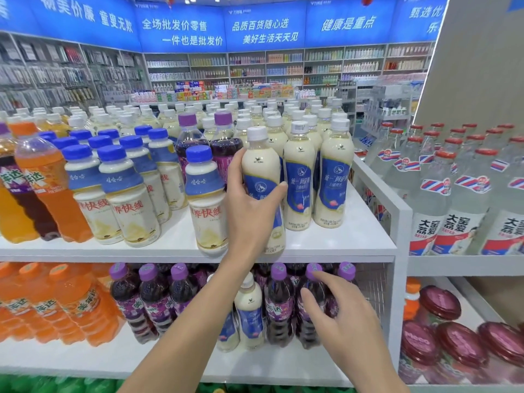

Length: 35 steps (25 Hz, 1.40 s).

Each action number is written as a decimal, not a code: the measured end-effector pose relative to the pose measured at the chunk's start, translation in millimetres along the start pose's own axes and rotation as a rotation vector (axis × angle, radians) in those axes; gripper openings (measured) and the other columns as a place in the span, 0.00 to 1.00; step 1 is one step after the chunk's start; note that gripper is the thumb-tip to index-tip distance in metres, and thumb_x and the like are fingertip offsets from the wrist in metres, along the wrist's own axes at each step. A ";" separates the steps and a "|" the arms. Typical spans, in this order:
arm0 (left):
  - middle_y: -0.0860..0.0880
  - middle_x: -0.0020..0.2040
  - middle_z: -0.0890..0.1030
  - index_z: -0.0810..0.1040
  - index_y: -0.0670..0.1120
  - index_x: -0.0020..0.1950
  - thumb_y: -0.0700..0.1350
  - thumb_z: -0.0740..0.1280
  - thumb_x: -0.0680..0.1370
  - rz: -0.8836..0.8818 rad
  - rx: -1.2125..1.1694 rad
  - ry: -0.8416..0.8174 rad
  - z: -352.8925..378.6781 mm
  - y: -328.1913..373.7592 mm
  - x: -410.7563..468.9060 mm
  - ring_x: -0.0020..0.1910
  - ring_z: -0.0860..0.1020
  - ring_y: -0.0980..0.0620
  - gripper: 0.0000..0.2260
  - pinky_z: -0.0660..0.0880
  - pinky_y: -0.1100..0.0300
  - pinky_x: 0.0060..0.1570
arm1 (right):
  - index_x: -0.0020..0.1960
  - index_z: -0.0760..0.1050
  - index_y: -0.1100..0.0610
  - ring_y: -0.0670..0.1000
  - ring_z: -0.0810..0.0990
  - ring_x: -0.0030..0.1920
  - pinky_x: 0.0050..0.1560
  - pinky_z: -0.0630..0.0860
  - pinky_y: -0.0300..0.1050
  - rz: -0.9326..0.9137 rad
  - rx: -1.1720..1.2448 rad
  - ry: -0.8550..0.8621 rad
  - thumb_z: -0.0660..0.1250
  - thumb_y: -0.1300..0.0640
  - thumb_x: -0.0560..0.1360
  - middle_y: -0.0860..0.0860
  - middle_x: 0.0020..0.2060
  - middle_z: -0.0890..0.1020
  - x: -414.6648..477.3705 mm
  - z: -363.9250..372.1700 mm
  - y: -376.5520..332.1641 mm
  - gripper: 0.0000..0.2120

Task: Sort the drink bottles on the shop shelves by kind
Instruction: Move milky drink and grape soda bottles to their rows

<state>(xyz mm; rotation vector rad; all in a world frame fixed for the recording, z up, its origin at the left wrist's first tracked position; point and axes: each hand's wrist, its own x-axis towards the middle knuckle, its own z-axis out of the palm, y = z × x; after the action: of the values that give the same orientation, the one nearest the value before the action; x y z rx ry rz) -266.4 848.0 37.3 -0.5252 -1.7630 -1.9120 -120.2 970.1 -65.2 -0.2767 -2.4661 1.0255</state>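
Two hands [252, 202], two purple-capped bottles [189, 143] amid the milk drinks [127, 199], three white-capped bottles [299, 171] in front.

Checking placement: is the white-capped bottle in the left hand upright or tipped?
Tipped: milk tea bottle leans left; neighbouring bottles stand straight.

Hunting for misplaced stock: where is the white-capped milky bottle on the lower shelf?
In the head view, the white-capped milky bottle stands mid lower shelf among purple-capped grape bottles, just left of the right hand.
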 end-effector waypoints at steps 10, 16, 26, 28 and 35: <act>0.52 0.80 0.66 0.58 0.48 0.83 0.39 0.76 0.76 0.077 0.125 -0.041 21.1 -22.9 9.1 0.78 0.66 0.57 0.40 0.66 0.55 0.76 | 0.63 0.80 0.41 0.39 0.75 0.63 0.59 0.67 0.37 0.086 0.035 0.074 0.73 0.45 0.74 0.27 0.54 0.74 -9.9 -2.5 14.1 0.18; 0.52 0.82 0.62 0.52 0.47 0.84 0.38 0.72 0.79 0.100 0.135 -0.154 13.2 -38.7 3.6 0.79 0.63 0.58 0.40 0.64 0.61 0.76 | 0.64 0.79 0.40 0.38 0.75 0.63 0.61 0.68 0.37 0.105 0.067 0.083 0.72 0.44 0.75 0.31 0.57 0.78 -10.2 0.2 14.8 0.18; 0.46 0.71 0.73 0.57 0.45 0.83 0.45 0.68 0.83 -0.091 0.267 -0.070 20.7 -57.4 -19.1 0.50 0.75 0.66 0.32 0.71 0.73 0.54 | 0.61 0.78 0.36 0.28 0.71 0.60 0.57 0.63 0.21 0.099 0.112 0.067 0.70 0.43 0.75 0.28 0.57 0.77 -4.6 2.5 3.1 0.14; 0.44 0.72 0.72 0.56 0.44 0.83 0.45 0.69 0.82 -0.121 0.323 -0.063 20.4 -57.0 -22.4 0.52 0.74 0.69 0.33 0.67 0.78 0.53 | 0.60 0.77 0.36 0.23 0.68 0.59 0.56 0.60 0.18 0.089 0.118 0.064 0.71 0.44 0.76 0.26 0.56 0.75 -3.7 3.0 0.1 0.14; 0.46 0.67 0.69 0.63 0.44 0.79 0.41 0.71 0.80 0.013 0.602 0.042 12.2 -69.5 -49.9 0.67 0.70 0.45 0.29 0.69 0.51 0.67 | 0.62 0.79 0.41 0.21 0.66 0.57 0.56 0.59 0.17 0.045 0.089 0.068 0.72 0.47 0.76 0.22 0.51 0.73 3.7 3.1 -1.4 0.15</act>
<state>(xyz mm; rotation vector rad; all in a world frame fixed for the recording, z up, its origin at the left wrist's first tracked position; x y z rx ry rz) -267.3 868.2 -46.7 -0.2684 -2.1617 -1.2679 -125.0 968.5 -65.0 -0.3344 -2.3560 1.1228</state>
